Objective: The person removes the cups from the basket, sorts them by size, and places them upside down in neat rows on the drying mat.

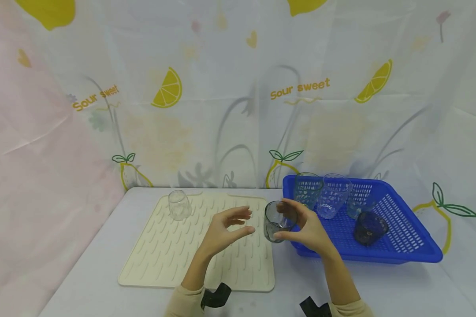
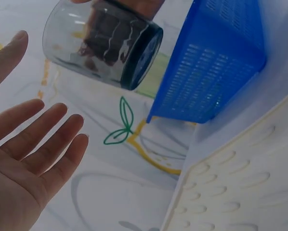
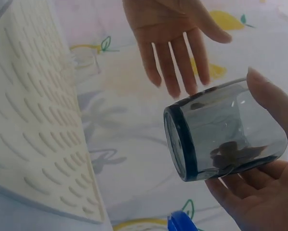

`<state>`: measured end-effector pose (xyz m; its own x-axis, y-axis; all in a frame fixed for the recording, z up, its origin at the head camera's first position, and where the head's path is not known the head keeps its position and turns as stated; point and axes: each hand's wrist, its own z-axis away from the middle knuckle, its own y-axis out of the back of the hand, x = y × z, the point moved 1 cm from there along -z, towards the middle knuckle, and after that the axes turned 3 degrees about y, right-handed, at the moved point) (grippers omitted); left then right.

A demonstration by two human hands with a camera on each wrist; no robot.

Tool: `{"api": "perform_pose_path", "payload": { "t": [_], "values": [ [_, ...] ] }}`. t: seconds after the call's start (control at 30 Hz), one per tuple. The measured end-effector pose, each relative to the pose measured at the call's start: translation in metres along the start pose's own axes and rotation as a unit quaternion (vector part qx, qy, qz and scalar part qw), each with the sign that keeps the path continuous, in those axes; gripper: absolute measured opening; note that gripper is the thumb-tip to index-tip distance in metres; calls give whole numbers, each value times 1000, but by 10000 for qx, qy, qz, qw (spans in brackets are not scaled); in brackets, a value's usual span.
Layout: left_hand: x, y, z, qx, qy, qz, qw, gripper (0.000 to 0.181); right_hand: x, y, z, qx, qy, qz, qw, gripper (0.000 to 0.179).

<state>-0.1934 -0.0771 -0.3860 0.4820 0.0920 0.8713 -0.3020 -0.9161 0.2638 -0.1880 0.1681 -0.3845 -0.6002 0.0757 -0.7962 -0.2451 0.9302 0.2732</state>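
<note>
A smoky grey drinking glass is held upright above the table by my right hand, thumb on the near side and fingers behind. In the right wrist view the thumb and fingers grip the glass near its rim. My left hand is just left of the glass, apart from it, fingers spread and holding nothing. Its empty palm shows in the left wrist view. A clear glass stands on the cream ridged drying mat, toward its far left corner.
A blue plastic basket stands at the right of the white table. In it are a greenish glass, a tall clear glass, a dark glass and another pale glass. A printed curtain hangs behind.
</note>
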Motion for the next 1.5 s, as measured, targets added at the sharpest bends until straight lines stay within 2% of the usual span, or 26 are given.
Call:
{"api": "perform_pose_path", "payload": {
  "t": [0.27, 0.5, 0.73, 1.03, 1.2, 1.3, 1.5],
  "values": [
    [4, -11, -8, -402, -201, 288, 9986, 57, 3, -17, -6, -298, 165, -544, 9979, 76],
    [6, -14, -11, -437, -227, 387, 9980, 65, 1, -25, -9, -318, 333, -1046, 9934, 80],
    [7, -13, -12, -467, -214, 418, 9978, 69, 1, -29, -8, -131, 225, -1025, 9944, 79],
    [7, -11, -11, -657, -110, 535, 9963, 68, 4, -33, -10, -348, 33, -1044, 9939, 79],
    [6, -11, -10, -536, -69, 390, 9978, 65, 6, -37, -7, -549, 203, -1260, 9903, 85],
    [7, -12, -11, -414, -90, 356, 9985, 63, 9, -42, -4, -536, 195, -1421, 9882, 85],
    [12, -14, -13, -209, -172, 413, 9988, 60, 19, -57, 5, -369, -198, -1725, 9841, 70]
  ]
}}
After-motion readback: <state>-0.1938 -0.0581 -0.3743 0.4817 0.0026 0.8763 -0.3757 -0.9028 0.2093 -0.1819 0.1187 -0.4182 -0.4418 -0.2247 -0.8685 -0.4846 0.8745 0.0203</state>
